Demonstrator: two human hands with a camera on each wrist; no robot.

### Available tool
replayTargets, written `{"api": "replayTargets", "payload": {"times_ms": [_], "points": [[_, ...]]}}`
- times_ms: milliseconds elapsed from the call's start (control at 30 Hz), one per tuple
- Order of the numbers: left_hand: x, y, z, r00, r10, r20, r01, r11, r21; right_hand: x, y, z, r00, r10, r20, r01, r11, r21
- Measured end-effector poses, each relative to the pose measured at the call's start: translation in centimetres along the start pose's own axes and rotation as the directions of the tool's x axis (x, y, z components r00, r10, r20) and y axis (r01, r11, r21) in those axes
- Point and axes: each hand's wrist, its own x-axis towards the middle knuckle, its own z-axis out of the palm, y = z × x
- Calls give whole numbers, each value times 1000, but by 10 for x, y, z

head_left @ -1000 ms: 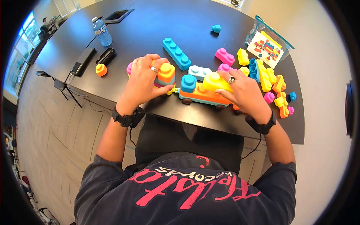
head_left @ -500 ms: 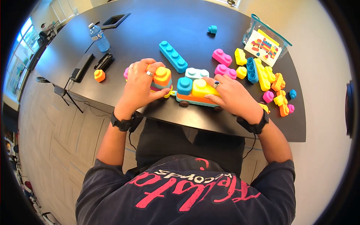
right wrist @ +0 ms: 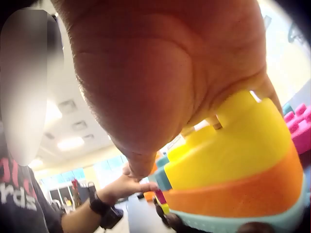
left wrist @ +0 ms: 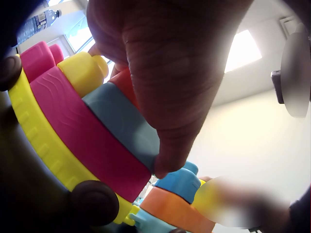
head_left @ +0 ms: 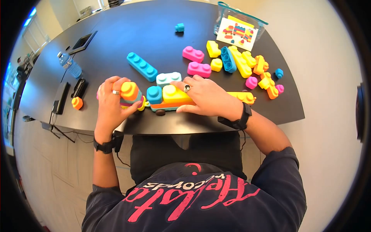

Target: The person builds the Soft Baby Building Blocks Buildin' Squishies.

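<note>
My left hand [head_left: 110,105] grips a stack of toy building blocks on a wheeled wagon, thumb against its side. An orange block [head_left: 130,91] tops that stack, over a grey-blue block [left wrist: 124,126], a magenta block [left wrist: 87,126] and the yellow wheeled base [left wrist: 46,145]. A hitch links it to a second wagon with a light blue base [head_left: 154,108]. My right hand [head_left: 206,96] holds a yellow block [head_left: 174,94] from above, its far end hidden under the palm. The yellow block sits on an orange block [right wrist: 238,194], beside a blue block [head_left: 154,94].
Behind the wagons lie a pale blue block [head_left: 168,79], a long blue block [head_left: 142,66] and magenta blocks [head_left: 199,69]. Several loose blocks lie to the right, near a clear zip bag [head_left: 241,17] with a picture card [head_left: 236,33]. At left stands a water bottle [head_left: 69,65].
My right hand has brought the yellow block left, from tilted over the orange block to seated against the blue one. My left hand keeps its grip. The head view has turned, shifting the table scene left.
</note>
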Motion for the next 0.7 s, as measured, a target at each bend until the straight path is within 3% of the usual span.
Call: {"api": "replayTargets", "payload": {"times_ms": [33, 100, 200, 267, 333, 400, 433, 500, 633, 700], "points": [[0, 0, 0, 1000, -6, 10, 6, 1000, 16, -1, 1, -13, 1000, 12, 2, -12, 1000, -10], [0, -1, 0, 1000, -12, 20, 12, 999, 35, 4, 12, -36, 986, 84, 143, -134, 912, 389], [0, -3, 1, 1000, -11, 15, 10, 1000, 24, 21, 63, -57, 965, 226, 131, -261, 809, 527], [0, -3, 0, 1000, -4, 12, 3, 1000, 23, 32, 96, -79, 878, 435, 200, -476, 839, 263], [0, -3, 0, 1000, 2, 5, -3, 1000, 27, 44, 160, -64, 826, 531, 188, -549, 833, 61], [0, -2, 0, 1000, -11, 9, 11, 1000, 3, 56, 203, -51, 721, 635, 278, -660, 751, -6], [0, -2, 0, 1000, -12, 10, 12, 1000, 5, 58, 214, -48, 722, 633, 279, -658, 753, -5], [0, -3, 0, 1000, -8, 5, 8, 1000, 1, 63, 233, -39, 574, 704, 419, -681, 694, -234], [-1, -2, -1, 1000, -26, 11, 26, 1000, -1, 61, 238, -44, 614, 711, 343, -735, 673, -78], [-1, -3, 0, 1000, -15, 9, 15, 1000, 5, 54, 243, -47, 675, 707, 211, -726, 687, 21]]}}
